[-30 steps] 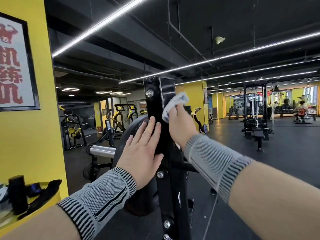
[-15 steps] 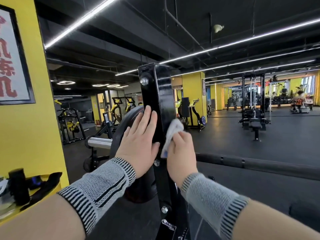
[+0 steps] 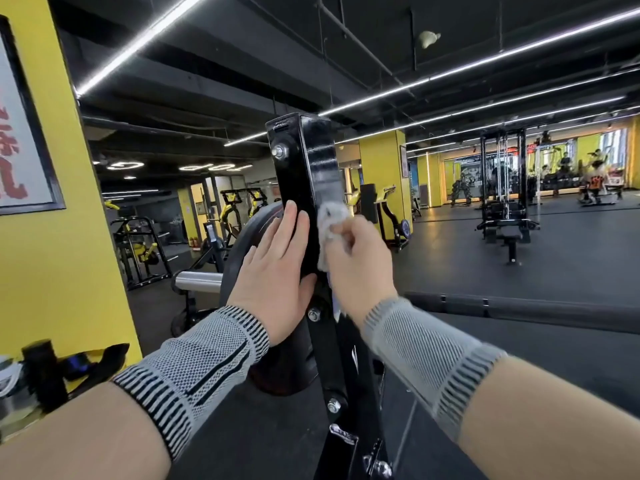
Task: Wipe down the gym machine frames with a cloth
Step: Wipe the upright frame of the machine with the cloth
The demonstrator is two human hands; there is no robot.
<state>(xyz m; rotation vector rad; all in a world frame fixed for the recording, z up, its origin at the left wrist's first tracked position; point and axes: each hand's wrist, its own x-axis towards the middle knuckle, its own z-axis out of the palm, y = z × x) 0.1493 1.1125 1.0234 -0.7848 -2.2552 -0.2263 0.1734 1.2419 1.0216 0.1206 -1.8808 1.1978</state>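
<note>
A black upright post of a gym machine frame point(image 3: 301, 168) rises in the middle of the view, with bolts along its side. My left hand point(image 3: 277, 271) lies flat against the post's left face, fingers straight. My right hand point(image 3: 360, 268) grips a bunched light grey cloth point(image 3: 329, 223) and presses it against the post's right face, just below a smeared wet patch. Both wrists wear grey knitted bands.
A black weight plate point(image 3: 242, 244) on a chrome sleeve point(image 3: 197, 282) sits just behind the post at left. A yellow pillar point(image 3: 52, 237) with a framed poster stands close on the left. A black padded bar point(image 3: 519, 303) runs right. Other machines stand further back.
My right hand slid the cloth down the post from near its top to about mid height, then back up a little. My left hand stayed flat on the post's left face.
</note>
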